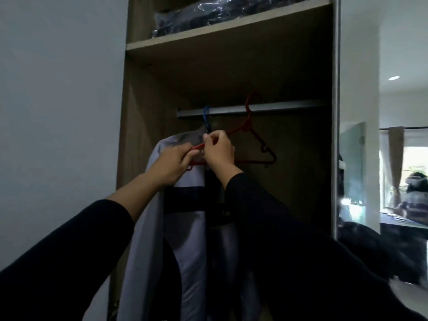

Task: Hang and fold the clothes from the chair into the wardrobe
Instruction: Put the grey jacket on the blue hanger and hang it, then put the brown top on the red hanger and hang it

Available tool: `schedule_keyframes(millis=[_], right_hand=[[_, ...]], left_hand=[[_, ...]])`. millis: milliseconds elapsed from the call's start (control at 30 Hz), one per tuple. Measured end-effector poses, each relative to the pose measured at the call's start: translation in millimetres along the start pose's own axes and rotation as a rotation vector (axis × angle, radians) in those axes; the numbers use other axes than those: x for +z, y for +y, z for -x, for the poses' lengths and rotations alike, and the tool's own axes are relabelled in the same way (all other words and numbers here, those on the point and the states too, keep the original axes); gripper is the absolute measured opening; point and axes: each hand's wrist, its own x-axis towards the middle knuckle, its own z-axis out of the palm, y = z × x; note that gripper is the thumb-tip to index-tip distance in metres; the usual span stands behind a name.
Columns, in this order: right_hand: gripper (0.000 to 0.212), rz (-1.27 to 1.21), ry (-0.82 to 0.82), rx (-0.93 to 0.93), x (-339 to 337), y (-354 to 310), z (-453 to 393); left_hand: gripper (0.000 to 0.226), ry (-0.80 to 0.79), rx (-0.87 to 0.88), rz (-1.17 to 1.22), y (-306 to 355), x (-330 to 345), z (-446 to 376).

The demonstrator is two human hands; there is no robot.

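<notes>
black sleeves (69, 251), red hanger (249, 126) partly hidden

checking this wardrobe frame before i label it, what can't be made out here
Head view, not readable:
- The red hanger's left end: covered by the left hand and right hand, so the exact grip is unclear.
- The blue hanger below its hook: hidden by the grey jacket and the hands.
- The jacket's hem: cut off by the bottom edge and the black sleeves.
- Dark bundle on the top shelf: cut off by the top edge, too dim to identify.
</notes>
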Motion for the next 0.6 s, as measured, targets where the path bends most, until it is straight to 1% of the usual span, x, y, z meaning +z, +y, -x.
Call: schedule_keyframes(millis=[67,133,167,233,300,367,400,467,533,600], right_hand=[[0.017,-0.031,-0.046,-0.01,3.4,-8.7,11.3],[0.03,-0.046,-0.071,-0.032,4.4,-14.2,20.9],[0.035,-0.065,-0.053,-0.039,5.0,-16.9,26.7],[0.04,-0.097,0.047,-0.035,7.6,-21.9,39.6],[0.041,-0.046,0.201,-0.028,10.5,-26.7,54.0],[0.044,0.142,0.352,0.014,11.9,-30.0,67.6],[0.047,0.245,0.39,0.037,11.3,-32.2,76.3],[0.051,0.376,0.369,0.053,11.4,-36.5,94.8],[0.051,0.421,0.315,0.031,13.8,-43.5,113.2],[0.048,0.429,0.297,-0.02,16.2,-53.8,131.3]], left_hand=[[0.025,0.077,-0.047,-0.008,5.2,-16.1,7.4],[0.024,0.168,-0.088,-0.004,8.7,-34.9,17.3],[0.025,0.182,-0.105,-0.002,9.0,-45.9,23.3],[0.027,0.18,-0.168,-0.012,9.5,-69.8,36.4],[0.028,0.19,-0.248,-0.04,8.3,-94.1,53.4],[0.029,0.199,-0.335,-0.029,8.5,-118.9,72.1],[0.028,0.203,-0.385,0.028,10.9,-130.9,82.3],[0.027,0.211,-0.485,0.141,18.4,-153.5,103.6],[0.026,0.223,-0.541,0.169,25.8,-175.9,123.9],[0.027,0.227,-0.559,0.17,32.2,-197.3,141.6]])
